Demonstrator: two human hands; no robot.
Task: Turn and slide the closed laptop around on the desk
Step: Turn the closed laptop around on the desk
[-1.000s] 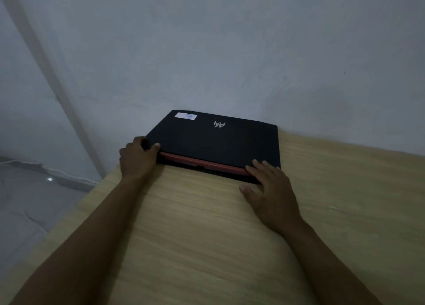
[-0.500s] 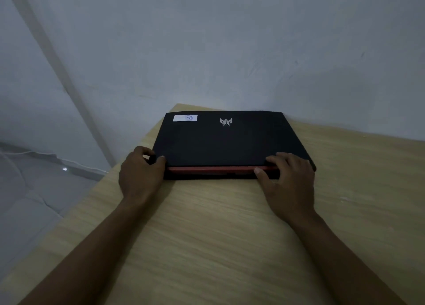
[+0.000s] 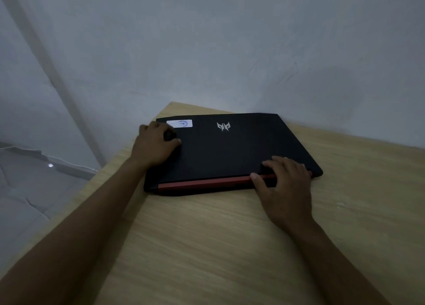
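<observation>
A closed black laptop (image 3: 230, 150) with a red strip along its near edge, a silver logo and a white sticker lies flat on the light wooden desk (image 3: 207, 235), near the back left corner. My left hand (image 3: 154, 147) grips its left edge, thumb on the lid. My right hand (image 3: 285, 187) rests over the near right edge, fingers spread on the lid and thumb on the red strip.
A grey wall stands right behind the desk, close to the laptop's far edge. The desk's left edge runs diagonally beside my left arm, with the floor (image 3: 27, 201) below it. Bare desk surface stretches toward me and to the right.
The laptop has turned clockwise, its right end swinging toward me. My left hand slid from the near left corner farther up the left edge. My right hand stayed on the near right edge.
</observation>
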